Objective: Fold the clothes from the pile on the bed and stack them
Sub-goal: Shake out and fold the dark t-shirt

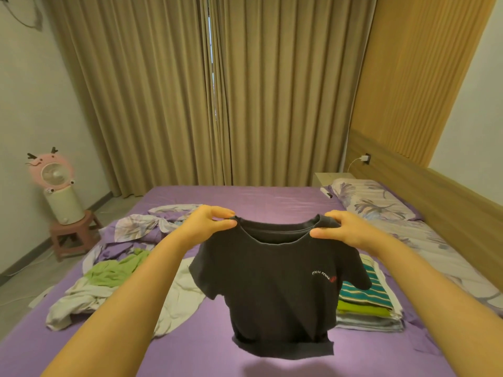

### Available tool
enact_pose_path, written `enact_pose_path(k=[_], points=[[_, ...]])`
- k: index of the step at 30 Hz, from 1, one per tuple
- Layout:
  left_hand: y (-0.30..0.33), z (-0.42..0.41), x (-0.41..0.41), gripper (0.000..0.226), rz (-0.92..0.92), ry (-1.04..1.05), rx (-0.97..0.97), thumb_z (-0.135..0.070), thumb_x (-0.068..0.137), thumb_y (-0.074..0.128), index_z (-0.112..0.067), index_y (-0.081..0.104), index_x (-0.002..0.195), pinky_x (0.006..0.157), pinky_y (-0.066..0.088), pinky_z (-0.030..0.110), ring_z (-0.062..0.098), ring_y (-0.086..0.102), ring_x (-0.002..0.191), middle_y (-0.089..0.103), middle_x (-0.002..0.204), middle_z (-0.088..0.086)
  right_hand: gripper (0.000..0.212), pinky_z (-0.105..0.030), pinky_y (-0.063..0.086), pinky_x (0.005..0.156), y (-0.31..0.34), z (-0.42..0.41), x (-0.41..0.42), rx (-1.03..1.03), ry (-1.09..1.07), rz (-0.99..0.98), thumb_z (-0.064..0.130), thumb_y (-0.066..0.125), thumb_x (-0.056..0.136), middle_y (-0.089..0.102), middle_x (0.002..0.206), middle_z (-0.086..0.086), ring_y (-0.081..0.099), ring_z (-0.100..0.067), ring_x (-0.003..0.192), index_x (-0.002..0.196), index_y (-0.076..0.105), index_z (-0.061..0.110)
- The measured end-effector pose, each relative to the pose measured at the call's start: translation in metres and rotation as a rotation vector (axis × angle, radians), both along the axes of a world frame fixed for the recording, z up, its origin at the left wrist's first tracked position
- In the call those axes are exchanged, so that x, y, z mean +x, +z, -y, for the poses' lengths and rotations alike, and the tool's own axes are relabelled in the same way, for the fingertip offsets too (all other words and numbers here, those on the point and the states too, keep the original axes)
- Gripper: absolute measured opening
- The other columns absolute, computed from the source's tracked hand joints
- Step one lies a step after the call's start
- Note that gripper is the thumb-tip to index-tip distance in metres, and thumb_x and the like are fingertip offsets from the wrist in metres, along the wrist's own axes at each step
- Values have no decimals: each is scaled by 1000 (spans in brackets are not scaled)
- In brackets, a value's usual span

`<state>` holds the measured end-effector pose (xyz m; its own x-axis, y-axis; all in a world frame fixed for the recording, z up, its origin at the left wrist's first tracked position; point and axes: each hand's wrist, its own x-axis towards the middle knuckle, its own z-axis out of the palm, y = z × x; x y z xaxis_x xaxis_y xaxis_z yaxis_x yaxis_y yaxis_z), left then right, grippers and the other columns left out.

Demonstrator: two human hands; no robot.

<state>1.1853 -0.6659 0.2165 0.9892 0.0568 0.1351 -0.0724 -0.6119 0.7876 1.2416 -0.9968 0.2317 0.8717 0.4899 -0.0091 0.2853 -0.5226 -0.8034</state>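
Black T-shirt [275,278] hanging upright from my grip above the bed [272,198]; unfolded pile [114,284] at left, folded stack [367,303] topped by stripes at right.

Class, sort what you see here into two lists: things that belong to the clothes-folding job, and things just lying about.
Belongs to the job:
black short-sleeved T-shirt, pinched at the shoulders by the left hand and right hand
unfolded pile of white and green clothes
folded stack topped by a striped garment

Just lying about:
pink fan
floral pillow
white charger
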Motion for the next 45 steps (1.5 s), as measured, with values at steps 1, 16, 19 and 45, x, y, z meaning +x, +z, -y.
enact_pose_path(k=[1, 16, 19, 45], points=[[-1, 0, 1, 29, 2, 21, -29, -24, 88, 65, -17, 68, 116, 93, 42, 26, 6, 54, 104, 60, 114, -12, 37, -22, 52, 68, 2, 0, -1, 10, -12, 9, 47, 71, 73, 70, 87, -6, 67, -17, 83, 90, 68, 15], [-4, 6, 14, 24, 197, 267, 66, -23, 103, 35, -11, 54, 114, 77, 37, 25, 12, 49, 86, 54, 100, -1, 24, -19, 53, 70, -7, 4, -2, 55, -23, 123, 16, 48, 98, 67, 103, 6, 63, -11, 94, 110, 64, 29], [2, 6, 14, 19, 247, 248, 62, -24, 103, 36, -17, 53, 107, 71, 36, 23, 1, 48, 78, 54, 93, -4, 28, -21, 42, 90, -12, -2, 2, -33, -179, 407, 16, 49, 97, 65, 115, 2, 57, -14, 108, 121, 63, 17], [16, -3, 2, 20, 216, 186, 98, -27, 102, 39, -24, 58, 109, 67, 37, 11, -1, 52, 84, 58, 95, -9, 41, -28, 31, 52, -16, -23, 9, -74, -195, 458, 26, 72, 82, 43, 60, 5, 36, -10, 56, 67, 34, 21]])
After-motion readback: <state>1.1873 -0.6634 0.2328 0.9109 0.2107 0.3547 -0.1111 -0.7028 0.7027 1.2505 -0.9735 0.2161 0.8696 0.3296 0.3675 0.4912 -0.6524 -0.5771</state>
